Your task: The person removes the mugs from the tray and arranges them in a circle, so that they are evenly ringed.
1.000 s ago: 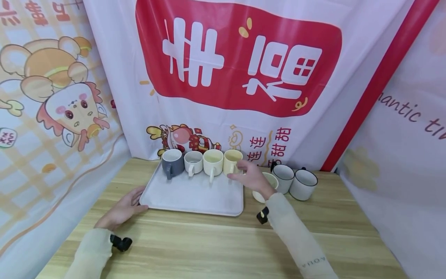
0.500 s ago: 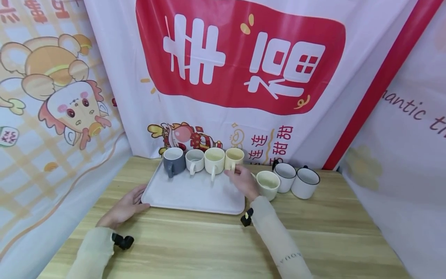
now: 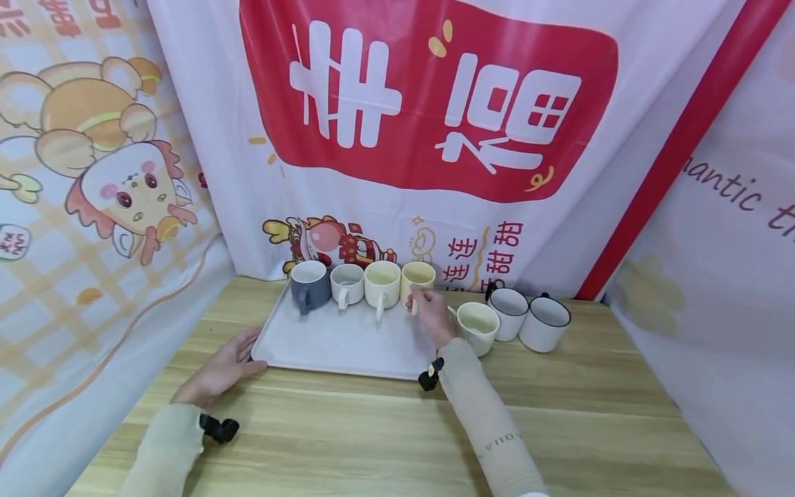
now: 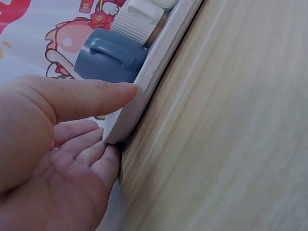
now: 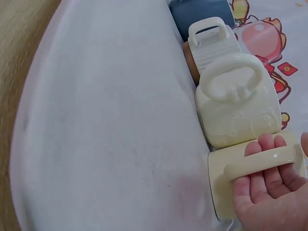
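A white tray (image 3: 329, 345) lies on the wooden table with a row of mugs at its back edge. My left hand (image 3: 226, 366) touches the tray's near left corner; its thumb (image 4: 108, 96) lies along the front rim and its fairly straight fingers meet the left side. At the row's right end stands an upright yellow mug (image 3: 417, 276). My right hand (image 3: 433, 314) grips this mug, its fingers (image 5: 257, 185) hooked through the handle. Left of it are a cream mug (image 3: 381, 281), a ribbed white mug (image 3: 346, 283) and a dark grey-blue mug (image 3: 310, 286), handles facing me.
Right of the tray, a pale cream mug (image 3: 477, 328) stands on the table (image 3: 373, 442) close to my right wrist. Behind it are a black-rimmed white mug (image 3: 508, 314) and another black-rimmed mug (image 3: 544, 324). A printed cloth (image 3: 422, 172) hangs behind the tray.
My right hand has moved left and in from beside the yellow mug to its handle, with its fingers now through it. My left hand stays at the tray's corner.
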